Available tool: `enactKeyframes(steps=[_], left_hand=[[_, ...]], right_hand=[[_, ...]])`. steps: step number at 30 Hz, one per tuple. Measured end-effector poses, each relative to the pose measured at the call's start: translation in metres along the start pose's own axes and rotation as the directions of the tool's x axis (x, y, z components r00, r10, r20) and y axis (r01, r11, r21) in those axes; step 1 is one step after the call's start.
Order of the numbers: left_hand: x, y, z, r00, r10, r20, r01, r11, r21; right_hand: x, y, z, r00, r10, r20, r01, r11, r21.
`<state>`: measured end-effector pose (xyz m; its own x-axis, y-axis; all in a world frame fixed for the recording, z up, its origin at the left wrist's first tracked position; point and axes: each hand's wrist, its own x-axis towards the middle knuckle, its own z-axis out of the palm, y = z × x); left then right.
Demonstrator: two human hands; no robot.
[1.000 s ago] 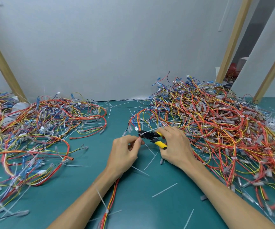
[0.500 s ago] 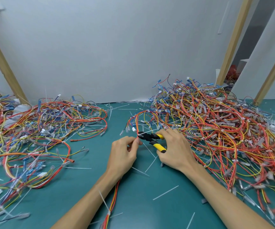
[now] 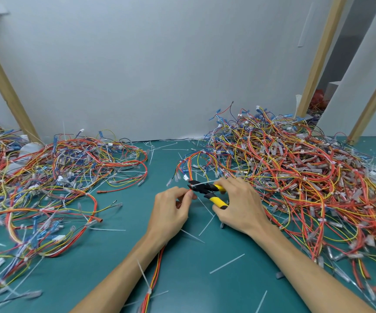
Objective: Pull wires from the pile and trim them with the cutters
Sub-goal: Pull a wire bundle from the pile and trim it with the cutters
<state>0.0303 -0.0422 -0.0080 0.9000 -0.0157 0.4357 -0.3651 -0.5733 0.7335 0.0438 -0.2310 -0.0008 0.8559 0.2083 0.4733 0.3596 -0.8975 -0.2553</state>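
A pale grey wall [image 3: 159, 64] is standing behind everything, with slanting wooden posts [image 3: 318, 59] leaning against it on both sides. A teal worktop [image 3: 182, 279] is stretching out from the wall toward the person.

The larger pile of wires [image 3: 295, 177], mostly red, orange and yellow with clear-sleeved terminals, is heaping up on the right and reaching back to the wall. A flatter, looser pile [image 3: 58, 177], with more blue in it, is sprawling across the left side. The two are lying well apart, with a bare strip of worktop running between them.

Both forearms are reaching into that strip. The right hand [image 3: 241, 206] is curling round the yellow handles of the cutters [image 3: 207, 190], at the near edge of the larger pile. The left hand [image 3: 171, 211] is pinching a wire bundle [image 3: 155, 274] between thumb and fingertips, just beside the black head of the cutters, which is pointing left at those fingertips. The bundle, red, orange and yellow, is trailing back under the left forearm toward the person, with a white cable tie [image 3: 145, 279] sticking up from it. Beyond the hands, wires are looping up toward the larger pile. A thin white strip is crossing the cutter head; whether the blades are meeting is not clear.

Short white offcuts [image 3: 226, 263] are lying scattered over the worktop around the hands.
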Motion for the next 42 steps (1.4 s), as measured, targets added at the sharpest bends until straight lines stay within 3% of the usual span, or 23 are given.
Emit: enactKeyframes(steps=[42], left_hand=[[-0.0010, 0.0001, -0.0001, 0.999, 0.039, 0.009, -0.039, 0.999, -0.017]], right_hand=[[0.0003, -0.0064, -0.0046, 1.000, 0.016, -0.003, -0.016, 0.999, -0.045]])
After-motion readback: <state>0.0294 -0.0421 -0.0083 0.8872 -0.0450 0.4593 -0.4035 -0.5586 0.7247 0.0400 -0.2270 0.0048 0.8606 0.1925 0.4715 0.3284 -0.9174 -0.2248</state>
